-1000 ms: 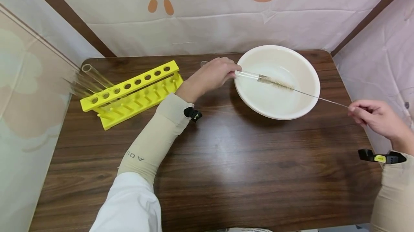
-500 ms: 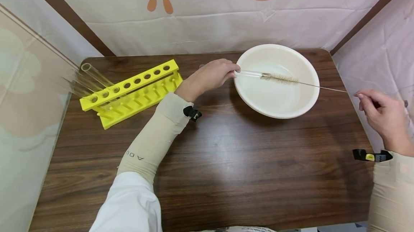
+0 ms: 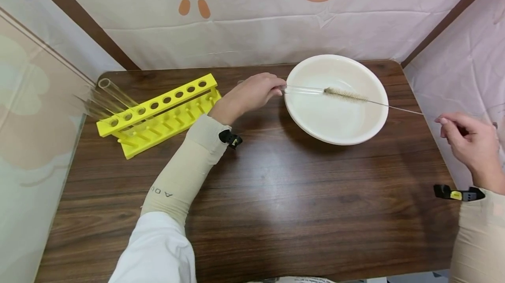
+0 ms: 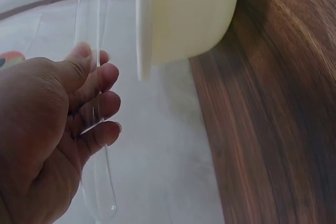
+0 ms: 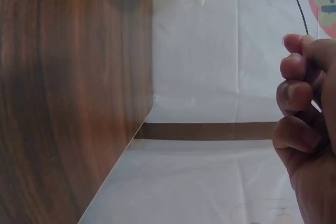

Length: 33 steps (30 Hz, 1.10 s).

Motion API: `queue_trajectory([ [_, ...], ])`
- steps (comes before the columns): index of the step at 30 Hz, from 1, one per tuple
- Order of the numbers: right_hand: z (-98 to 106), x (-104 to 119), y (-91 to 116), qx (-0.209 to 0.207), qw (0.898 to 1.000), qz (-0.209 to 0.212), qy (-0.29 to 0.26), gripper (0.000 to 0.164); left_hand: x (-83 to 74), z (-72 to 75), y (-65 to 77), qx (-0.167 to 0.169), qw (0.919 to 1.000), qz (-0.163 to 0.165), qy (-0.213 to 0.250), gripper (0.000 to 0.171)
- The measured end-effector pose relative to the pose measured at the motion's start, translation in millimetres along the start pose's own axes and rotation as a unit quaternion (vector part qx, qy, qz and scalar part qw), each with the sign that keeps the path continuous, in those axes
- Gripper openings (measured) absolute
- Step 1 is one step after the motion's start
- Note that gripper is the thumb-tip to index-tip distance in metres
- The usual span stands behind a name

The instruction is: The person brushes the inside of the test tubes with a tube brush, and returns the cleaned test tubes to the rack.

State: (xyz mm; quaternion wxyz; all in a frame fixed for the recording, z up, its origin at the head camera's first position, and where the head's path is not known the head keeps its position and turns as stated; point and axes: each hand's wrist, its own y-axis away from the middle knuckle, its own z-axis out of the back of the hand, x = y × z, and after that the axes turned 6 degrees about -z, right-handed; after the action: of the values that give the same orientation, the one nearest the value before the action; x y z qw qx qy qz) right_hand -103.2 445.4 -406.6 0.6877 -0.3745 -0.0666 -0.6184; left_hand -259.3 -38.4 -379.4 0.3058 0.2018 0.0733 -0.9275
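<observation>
My left hand [image 3: 256, 92] grips a clear glass test tube [image 3: 305, 90], thumb and fingers curled round it. The tube lies nearly level, its mouth over the white basin [image 3: 335, 131]; in the left wrist view its rounded end shows below the fingers. Bristles of a test tube brush [image 3: 347, 95] stand outside the tube, with the brush tip right at the mouth. My right hand [image 3: 471, 142] pinches the thin wire handle between thumb and forefinger, beyond the basin's right rim. The right wrist view shows the twisted wire [image 5: 298, 6] rising from the fingertips.
A yellow test tube rack [image 3: 161, 116] stands on the left of the wooden table [image 3: 276, 213], with several clear tubes [image 3: 116, 92] leaning in its left holes. Fabric walls [image 3: 236, 41] enclose the table's back and sides.
The brush has slid out of the tube to its tip, the right hand moving rightward with the wire. The left hand has shifted slightly left with the tube.
</observation>
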Motion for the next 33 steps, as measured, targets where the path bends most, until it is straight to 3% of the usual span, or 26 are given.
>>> queue_trajectory([
  [8, -4.7, -2.4, 7.7, 0.003, 0.999, 0.009, 0.043, 0.006, 6.1, -0.9, 4.8, -0.048, 0.9983, 0.021, 0.026, 0.034],
  [13, -7.4, 6.0, 15.7, 0.017, 0.997, 0.017, 0.072, 0.007, -0.7, 1.5, 13.6, -0.147, 0.9851, 0.055, 0.07, 0.033],
  [19, -9.6, 15.2, 15.0, 0.024, 0.997, 0.032, 0.072, 0.006, -5.4, 6.8, 34.6, -0.288, 0.9479, 0.06, 0.122, 0.029],
  [26, -10.9, 18.9, 14.3, 0.027, 0.997, 0.039, 0.06, 0.008, -3.7, 15.4, 68.9, -0.401, 0.9066, 0.05, 0.12, 0.029],
  [33, -11.7, 20.7, 13.2, 0.036, 0.997, 0.036, 0.063, 0.007, -1.2, 34.8, 102.7, -0.518, 0.8491, 0.055, 0.089, 0.027],
])
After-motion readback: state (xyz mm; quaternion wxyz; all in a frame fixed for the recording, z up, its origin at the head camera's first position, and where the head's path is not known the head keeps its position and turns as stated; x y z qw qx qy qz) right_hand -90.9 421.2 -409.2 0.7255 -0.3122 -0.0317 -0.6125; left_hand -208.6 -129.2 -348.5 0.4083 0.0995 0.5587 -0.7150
